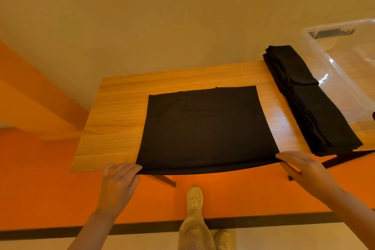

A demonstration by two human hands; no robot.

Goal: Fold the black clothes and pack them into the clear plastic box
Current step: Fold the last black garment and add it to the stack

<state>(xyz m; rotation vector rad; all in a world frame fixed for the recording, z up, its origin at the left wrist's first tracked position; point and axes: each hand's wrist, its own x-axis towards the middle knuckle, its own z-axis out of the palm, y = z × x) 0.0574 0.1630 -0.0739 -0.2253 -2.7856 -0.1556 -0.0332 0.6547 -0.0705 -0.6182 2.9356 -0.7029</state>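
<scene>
Two hands sit at the near corners of the black cloth (205, 128), which lies flat mid-counter (117, 111). Left of the cloth, the left hand (118, 180) pinches the near-left corner, fingers curled. Right of the cloth, the right hand (300, 166) lies on the near-right corner, its grip unclear. The cloth lies beyond both hands, equally near each. Further right: folded stack (312, 103), then clear box (345, 63).
</scene>
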